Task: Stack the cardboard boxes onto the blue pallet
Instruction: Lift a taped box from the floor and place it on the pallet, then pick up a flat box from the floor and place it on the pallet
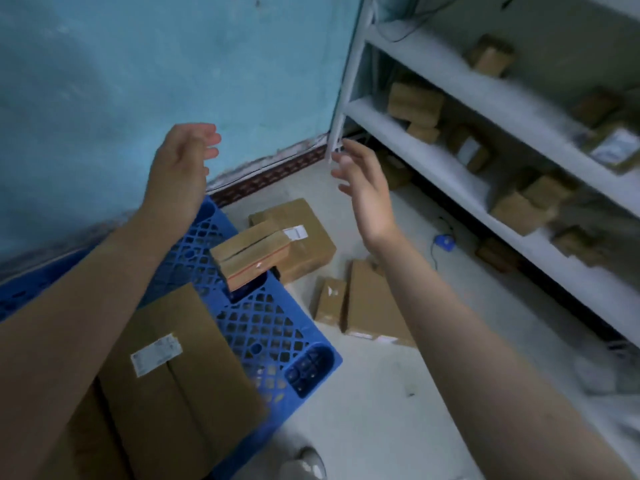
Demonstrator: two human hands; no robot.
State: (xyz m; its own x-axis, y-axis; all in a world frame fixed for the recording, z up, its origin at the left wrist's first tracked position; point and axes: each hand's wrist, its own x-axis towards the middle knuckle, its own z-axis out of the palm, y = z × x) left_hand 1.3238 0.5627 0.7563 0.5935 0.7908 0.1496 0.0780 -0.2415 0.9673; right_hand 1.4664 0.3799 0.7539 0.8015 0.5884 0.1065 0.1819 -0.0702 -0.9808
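The blue pallet [266, 327] lies on the floor at lower left. A large cardboard box [180, 386] with a white label rests on its near end. A small taped box [251, 256] sits tilted at the pallet's far edge. A bigger box [304, 233] lies on the floor just behind it, and two more floor boxes [370, 303] lie to the right. My left hand [183, 161] and my right hand [363, 188] are raised above these boxes, both empty with fingers apart, palms facing each other.
A white metal shelf unit [460, 168] stands at the right with several small cardboard boxes on its levels. A blue wall [138, 81] is ahead. A small blue device with a cable [445, 242] lies on the floor by the shelf. My shoe [308, 462] shows at the bottom.
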